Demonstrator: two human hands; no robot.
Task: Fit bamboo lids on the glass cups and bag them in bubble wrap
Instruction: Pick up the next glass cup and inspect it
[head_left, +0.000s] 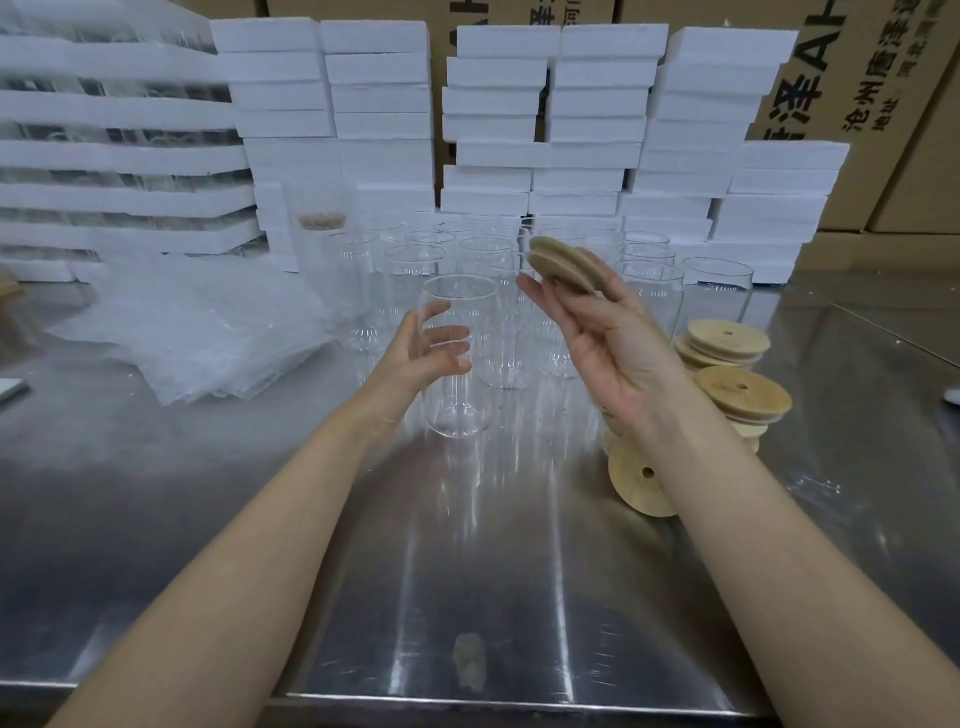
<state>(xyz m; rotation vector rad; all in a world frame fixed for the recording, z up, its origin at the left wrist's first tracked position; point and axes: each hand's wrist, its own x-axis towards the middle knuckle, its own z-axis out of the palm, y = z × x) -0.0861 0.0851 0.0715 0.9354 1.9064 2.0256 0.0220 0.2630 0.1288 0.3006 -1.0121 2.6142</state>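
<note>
Gripping a glass cup (460, 364) upright over the steel table (467, 571), the left hand (431, 349) waits while the right hand (613, 345) pinches a bamboo lid (563, 265), tilted just right of the rim and not yet seated. Looks early: many bare cups (415, 260) stand behind, spare lids (727, 338) are piled right, bubble wrap bags (192, 332) lie left, and one lidded cup (322, 221) stands at the back.

bubble wrap bags (192, 327) left, glass cups (498, 260) centre, bamboo lids (727, 364) right, foam boxes (545, 119) behind
</note>
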